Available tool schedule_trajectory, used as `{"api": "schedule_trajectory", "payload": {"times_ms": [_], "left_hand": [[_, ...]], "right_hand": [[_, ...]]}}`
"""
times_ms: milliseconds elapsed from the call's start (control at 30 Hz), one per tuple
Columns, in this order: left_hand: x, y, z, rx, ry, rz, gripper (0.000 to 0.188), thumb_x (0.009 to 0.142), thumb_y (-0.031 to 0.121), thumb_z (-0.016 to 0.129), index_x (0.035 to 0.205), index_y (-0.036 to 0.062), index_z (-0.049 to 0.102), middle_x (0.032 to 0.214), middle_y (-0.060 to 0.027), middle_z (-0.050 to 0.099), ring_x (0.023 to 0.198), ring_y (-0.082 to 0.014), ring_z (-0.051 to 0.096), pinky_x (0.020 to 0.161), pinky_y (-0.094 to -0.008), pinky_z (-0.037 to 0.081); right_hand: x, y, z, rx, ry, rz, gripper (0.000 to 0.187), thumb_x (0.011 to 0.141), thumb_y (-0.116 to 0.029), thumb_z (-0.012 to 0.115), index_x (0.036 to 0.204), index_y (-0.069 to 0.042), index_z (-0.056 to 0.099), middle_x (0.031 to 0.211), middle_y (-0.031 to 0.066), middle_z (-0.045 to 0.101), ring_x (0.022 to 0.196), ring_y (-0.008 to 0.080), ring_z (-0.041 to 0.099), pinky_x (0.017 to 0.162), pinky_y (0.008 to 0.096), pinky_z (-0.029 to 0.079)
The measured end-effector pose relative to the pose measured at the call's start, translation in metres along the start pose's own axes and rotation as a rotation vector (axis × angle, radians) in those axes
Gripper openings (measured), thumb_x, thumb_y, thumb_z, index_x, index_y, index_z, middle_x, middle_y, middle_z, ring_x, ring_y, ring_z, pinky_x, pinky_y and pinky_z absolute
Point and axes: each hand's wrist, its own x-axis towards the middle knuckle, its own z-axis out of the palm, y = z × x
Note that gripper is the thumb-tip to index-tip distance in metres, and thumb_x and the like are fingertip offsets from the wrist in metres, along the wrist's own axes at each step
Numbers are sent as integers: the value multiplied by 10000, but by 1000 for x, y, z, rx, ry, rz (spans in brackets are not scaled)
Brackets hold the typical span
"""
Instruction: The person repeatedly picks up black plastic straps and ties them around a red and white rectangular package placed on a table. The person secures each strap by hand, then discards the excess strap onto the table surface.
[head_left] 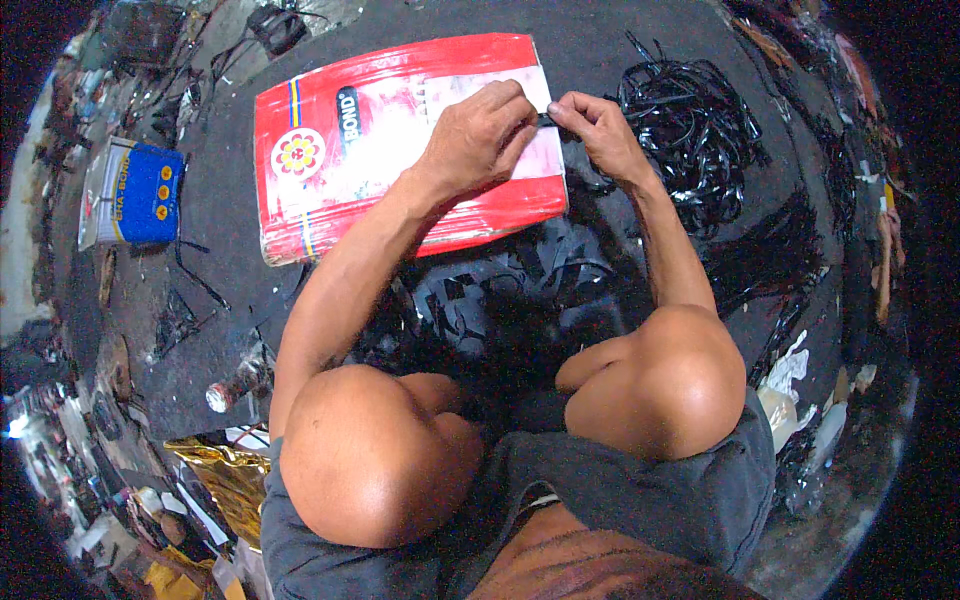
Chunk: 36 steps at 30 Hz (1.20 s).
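A large red and white rectangular tin (385, 135) with a flower emblem lies on its side before me. Over its right part, my left hand (478, 138) is closed, its fingers pinched together near the tin's right edge. Just beyond that edge my right hand (606, 135) is closed too, thumb against forefinger. A short piece of black strip (545, 120) shows between the two hands, and both seem to grip it. Beside my right hand lies a tangled heap of shiny black strips (700, 135).
A smaller blue and white tin (150, 195) stands at the left on the dark mat (225, 290). Near my left knee lie a bottle (235, 388) and gold foil (225, 480). Black scraps (450, 300) are scattered between the tin and my knees. White plastic bits (790, 370) lie at the right.
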Motion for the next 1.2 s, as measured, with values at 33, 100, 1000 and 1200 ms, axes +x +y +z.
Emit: {"api": "schedule_trajectory", "payload": {"times_ms": [33,100,1000,1200], "left_hand": [[-2,0,-1,-42,-9,-51,114,801,73,694,872,16,624,853,-98,601,725,-234,633,652,-347,521],[1,6,-4,-123,29,-133,121,800,77,696,880,15,630,858,-104,605,746,-244,637,679,-358,523],[7,19,-5,250,-218,281,402,862,174,594,1219,-9,610,1100,-150,609,1048,-313,581,914,-393,511],[-31,51,18,169,-282,271,380,865,173,600,1201,-3,607,1129,-146,606,1052,-305,593,874,-381,536]], "right_hand": [[-2,1,1,-11,16,0,331,955,-334,631,810,-37,651,753,-38,601,744,59,506,686,270,433],[-3,-11,5,-30,41,-12,343,955,-340,632,791,-38,648,736,-43,589,729,59,499,669,270,428],[-7,123,22,320,90,118,305,950,-353,645,853,-66,679,784,-54,620,713,76,562,662,264,455],[-46,131,-14,-117,97,307,360,897,-400,696,788,-57,698,709,5,640,690,87,552,628,300,450]]}}
